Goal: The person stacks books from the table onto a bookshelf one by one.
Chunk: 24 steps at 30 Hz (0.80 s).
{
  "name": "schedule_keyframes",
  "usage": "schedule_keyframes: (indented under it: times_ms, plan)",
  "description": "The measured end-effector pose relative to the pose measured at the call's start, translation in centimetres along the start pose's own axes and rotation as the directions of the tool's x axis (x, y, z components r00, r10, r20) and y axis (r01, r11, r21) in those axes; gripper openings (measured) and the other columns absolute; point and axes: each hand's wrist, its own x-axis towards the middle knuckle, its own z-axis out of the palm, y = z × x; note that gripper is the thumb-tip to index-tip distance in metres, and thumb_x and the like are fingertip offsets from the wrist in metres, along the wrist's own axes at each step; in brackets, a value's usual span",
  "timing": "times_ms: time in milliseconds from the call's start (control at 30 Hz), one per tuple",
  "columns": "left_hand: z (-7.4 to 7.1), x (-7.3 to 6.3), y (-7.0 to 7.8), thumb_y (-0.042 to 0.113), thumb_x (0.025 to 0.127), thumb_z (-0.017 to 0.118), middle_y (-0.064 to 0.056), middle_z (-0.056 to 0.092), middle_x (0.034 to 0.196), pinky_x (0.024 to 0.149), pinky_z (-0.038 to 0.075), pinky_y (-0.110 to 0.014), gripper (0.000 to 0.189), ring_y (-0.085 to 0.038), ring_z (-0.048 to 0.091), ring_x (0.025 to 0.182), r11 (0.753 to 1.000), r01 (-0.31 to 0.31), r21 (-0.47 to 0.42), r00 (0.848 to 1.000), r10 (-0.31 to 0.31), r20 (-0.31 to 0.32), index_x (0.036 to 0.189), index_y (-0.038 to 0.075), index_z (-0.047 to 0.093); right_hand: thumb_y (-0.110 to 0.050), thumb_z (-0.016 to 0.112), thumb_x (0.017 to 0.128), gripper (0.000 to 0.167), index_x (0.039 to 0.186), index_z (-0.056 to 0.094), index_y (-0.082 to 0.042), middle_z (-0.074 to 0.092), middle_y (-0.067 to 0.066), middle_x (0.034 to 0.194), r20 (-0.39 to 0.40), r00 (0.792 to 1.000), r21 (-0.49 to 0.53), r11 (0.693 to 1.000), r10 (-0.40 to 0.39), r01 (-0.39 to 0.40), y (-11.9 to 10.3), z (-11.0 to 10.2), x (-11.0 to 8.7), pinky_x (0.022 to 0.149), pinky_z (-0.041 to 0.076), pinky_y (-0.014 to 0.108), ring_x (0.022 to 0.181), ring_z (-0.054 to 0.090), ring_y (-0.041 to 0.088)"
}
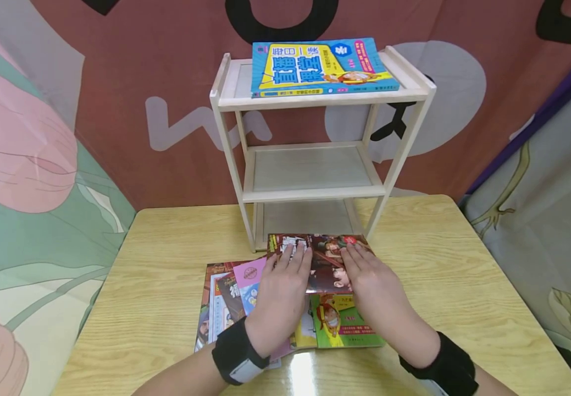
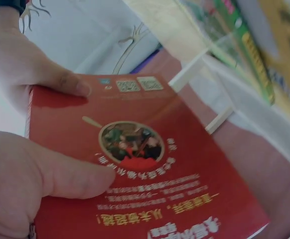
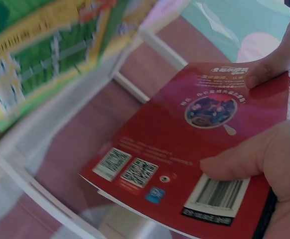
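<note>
Both hands grip one book [image 1: 326, 275] from its two sides, low over the table in front of the rack. In the head view its dark brown-red illustrated front cover faces up. The left hand [image 1: 282, 300] lays its fingers over the left part; the right hand [image 1: 381, 286] covers the right edge. Underneath, the wrist views show a red back cover [image 3: 170, 134] with a barcode, two QR codes and a round picture. The left thumb [image 2: 80, 174] and right thumb [image 3: 234, 162] press against this cover. Below the book, a green book [image 1: 349, 330] is partly hidden.
A white three-tier rack [image 1: 315, 194] stands at the back of the wooden table [image 1: 463, 308]. Blue-and-yellow books [image 1: 325, 69] lie on its top tier. Several overlapping books [image 1: 216, 291] lie on the table around the left forearm. Printed cloth [image 1: 176, 176] hangs behind.
</note>
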Motion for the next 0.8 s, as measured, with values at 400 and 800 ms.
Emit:
schedule_keyframes:
  times_ms: [400, 800]
  plan:
    - [0.0, 3.6, -2.3, 0.006, 0.085, 0.064, -0.013, 0.044, 0.145, 0.107, 0.037, -0.046, 0.059, -0.026, 0.041, 0.135, 0.995, -0.085, 0.043, 0.881, 0.095, -0.463, 0.141, 0.005, 0.044, 0.003, 0.063, 0.083, 0.046, 0.128, 0.056, 0.004, 0.057, 0.022, 0.128, -0.462, 0.881, -0.102, 0.993, -0.098, 0.057, 1.9, -1.2, 3.4, 0.097, 0.046, 0.048, 0.122, 0.053, 0.036]
    - [1.1, 9.4, -5.2, 0.007, 0.09, 0.061, -0.01, 0.05, 0.14, 0.104, 0.04, -0.043, 0.048, -0.024, 0.048, 0.13, 0.995, -0.039, 0.097, 0.879, 0.08, -0.47, 0.137, 0.007, 0.049, -0.002, 0.066, 0.085, 0.042, 0.126, 0.058, 0.003, 0.059, 0.019, 0.128, -0.471, 0.877, -0.15, 0.988, -0.101, 0.034, 4.6, 0.1, 9.4, 0.101, 0.044, 0.044, 0.12, 0.056, 0.034]
